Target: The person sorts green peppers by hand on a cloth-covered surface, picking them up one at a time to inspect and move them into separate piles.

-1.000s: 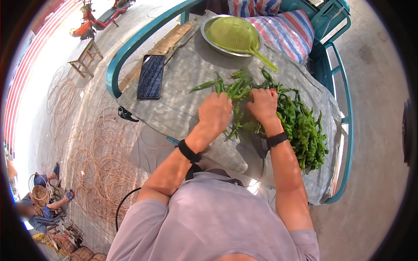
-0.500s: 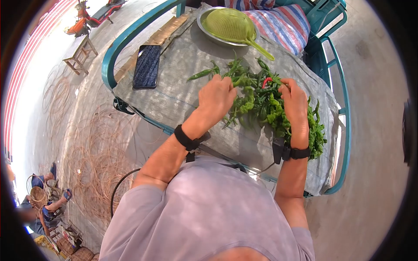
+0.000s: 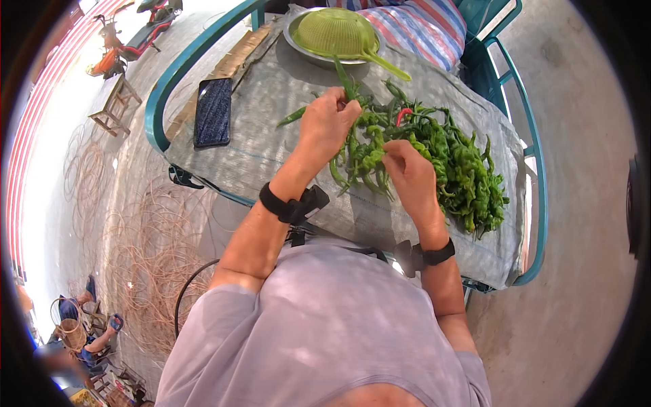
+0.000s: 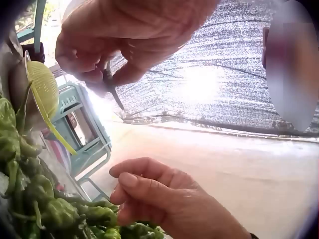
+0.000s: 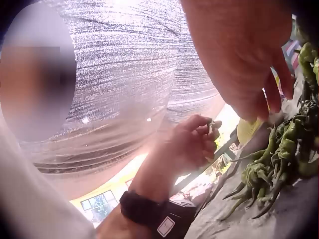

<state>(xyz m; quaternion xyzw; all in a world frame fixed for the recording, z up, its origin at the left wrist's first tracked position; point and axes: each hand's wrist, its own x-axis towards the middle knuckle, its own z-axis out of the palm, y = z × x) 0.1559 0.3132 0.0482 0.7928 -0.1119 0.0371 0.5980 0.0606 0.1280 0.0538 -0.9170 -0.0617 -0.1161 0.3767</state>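
Observation:
My left hand [image 3: 327,125] pinches a long green chili pepper [image 3: 342,76] between thumb and fingers. The pepper points toward the far side of the table, over the near end of the heap. In the left wrist view a thin dark length of it sticks out below the fingertips. My right hand [image 3: 412,178] hovers at the near edge of the green pepper pile [image 3: 468,173], its fingers loosely bent with nothing visible between them. A looser group of peppers [image 3: 369,146] lies between the two hands, and one red pepper [image 3: 403,115] shows among the green.
A yellow-green strainer [image 3: 336,32] lies upside down in a metal bowl [image 3: 293,37] at the back. A phone [image 3: 213,112] rests at the left on the grey sheet [image 3: 251,166]. Teal rails [image 3: 159,102] bound the surface. A striped bag [image 3: 427,30] sits behind.
My left hand has lifted a pepper away from the others. The right hand moved rightward over the pile, then came back left and nearer to me. The head view has shifted slightly.

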